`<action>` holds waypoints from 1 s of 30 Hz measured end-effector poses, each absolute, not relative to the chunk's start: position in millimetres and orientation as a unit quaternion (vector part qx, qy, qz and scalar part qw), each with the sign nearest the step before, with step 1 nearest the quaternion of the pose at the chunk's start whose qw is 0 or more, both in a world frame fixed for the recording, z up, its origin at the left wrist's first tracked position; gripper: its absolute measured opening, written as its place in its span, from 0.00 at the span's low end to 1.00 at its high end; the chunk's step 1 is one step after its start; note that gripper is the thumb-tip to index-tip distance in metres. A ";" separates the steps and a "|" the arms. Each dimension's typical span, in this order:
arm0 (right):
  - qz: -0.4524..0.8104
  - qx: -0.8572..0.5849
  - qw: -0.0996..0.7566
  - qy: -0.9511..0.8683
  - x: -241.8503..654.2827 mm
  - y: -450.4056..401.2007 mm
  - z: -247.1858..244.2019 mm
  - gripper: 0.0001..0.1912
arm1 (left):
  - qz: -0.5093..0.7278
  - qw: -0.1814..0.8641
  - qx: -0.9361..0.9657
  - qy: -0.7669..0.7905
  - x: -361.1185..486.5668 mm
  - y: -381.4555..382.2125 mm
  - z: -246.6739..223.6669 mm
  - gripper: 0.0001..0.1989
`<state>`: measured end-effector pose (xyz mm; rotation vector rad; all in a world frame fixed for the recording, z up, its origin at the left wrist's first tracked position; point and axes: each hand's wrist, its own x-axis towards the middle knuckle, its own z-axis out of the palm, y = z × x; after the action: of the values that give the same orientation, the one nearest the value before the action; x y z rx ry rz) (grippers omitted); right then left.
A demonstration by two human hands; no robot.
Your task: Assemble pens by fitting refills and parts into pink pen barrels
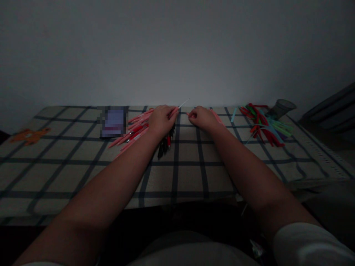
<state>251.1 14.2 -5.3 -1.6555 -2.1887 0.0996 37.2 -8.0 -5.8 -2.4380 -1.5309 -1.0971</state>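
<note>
My left hand (161,120) is closed round a pink pen barrel (173,112), from whose end a thin pale refill (184,103) sticks out toward the upper right. Pink and red pens (135,130) lie fanned out to the left of this hand, and black pen parts (165,145) lie just below it. To the right, my right hand (200,116) pinches a small pinkish piece (189,115) at its fingertips, apart from the refill. Behind the right wrist lie more pink pieces (216,116).
A checked cloth (191,177) covers the table. At left are an orange flat object (30,136) and a blurred purple box (113,122). At right, coloured strips (262,127) lie beside a tipped clear cup (281,108). A wall (177,51) rises behind.
</note>
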 end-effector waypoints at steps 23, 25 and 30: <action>-0.023 -0.586 0.150 -0.796 248.2 14.2 -4.4 0.13 | -0.356 0.030 -0.791 -0.497 37.3 -7.4 -6.4 0.17; -0.016 -0.581 0.158 -0.798 247.6 14.2 -4.2 0.12 | -0.354 0.027 -0.791 -0.498 37.2 -7.6 -6.0 0.17; 0.034 -0.584 0.231 -0.777 246.6 16.3 -4.8 0.12 | -0.351 0.031 -0.790 -0.501 36.7 -7.1 -7.3 0.18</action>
<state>246.6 16.3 -4.8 -1.6064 -2.1376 0.0928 36.7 -7.1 -7.3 -2.4347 -1.5438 -1.0813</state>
